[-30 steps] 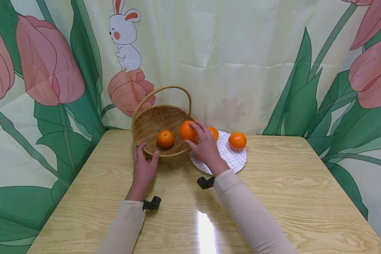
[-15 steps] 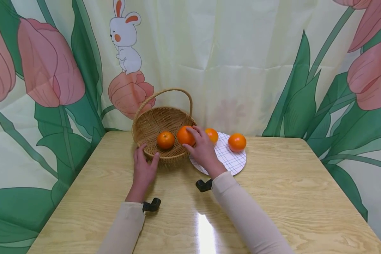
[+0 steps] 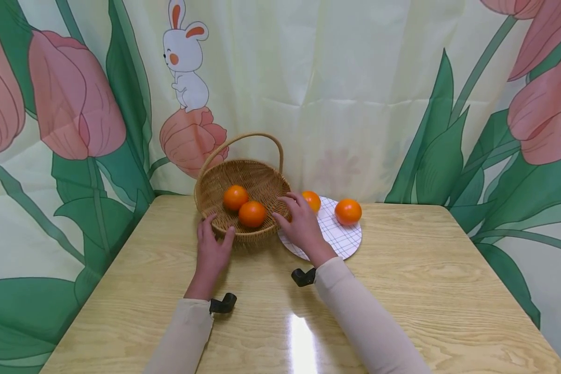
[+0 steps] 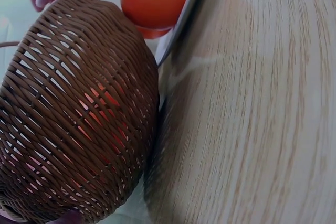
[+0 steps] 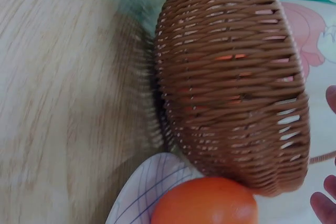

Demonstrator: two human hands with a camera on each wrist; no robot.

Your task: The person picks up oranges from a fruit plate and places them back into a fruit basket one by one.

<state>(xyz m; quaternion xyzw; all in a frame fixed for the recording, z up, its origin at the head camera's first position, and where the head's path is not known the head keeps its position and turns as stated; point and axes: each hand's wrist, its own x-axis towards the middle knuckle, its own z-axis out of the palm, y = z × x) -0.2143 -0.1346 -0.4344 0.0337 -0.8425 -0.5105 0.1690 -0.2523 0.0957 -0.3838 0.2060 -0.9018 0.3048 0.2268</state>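
A wicker basket (image 3: pixel 243 174) with an arched handle stands tilted toward me at the table's back, holding two oranges: one farther left orange (image 3: pixel 236 197) and one nearer orange (image 3: pixel 252 214). My left hand (image 3: pixel 212 252) holds the basket's front-left rim with fingers and thumb. Over the right rim, my right hand (image 3: pixel 304 223) hovers with fingers spread, gripping nothing. To its right is a checked white plate (image 3: pixel 332 236) bearing an orange (image 3: pixel 311 201) and another orange (image 3: pixel 348 212). In the right wrist view, an orange (image 5: pixel 207 203) lies on the plate beside the basket.
The wooden table (image 3: pixel 402 275) spreads in front and to both sides. A curtain (image 3: pixel 355 104) printed with tulips and a rabbit hangs directly behind the basket and plate. Black wrist straps with camera mounts sit at both cuffs.
My right hand has lowered an orange into the basket and let go of it. The orange that was inside now sits farther back and left. My left hand stays at the rim.
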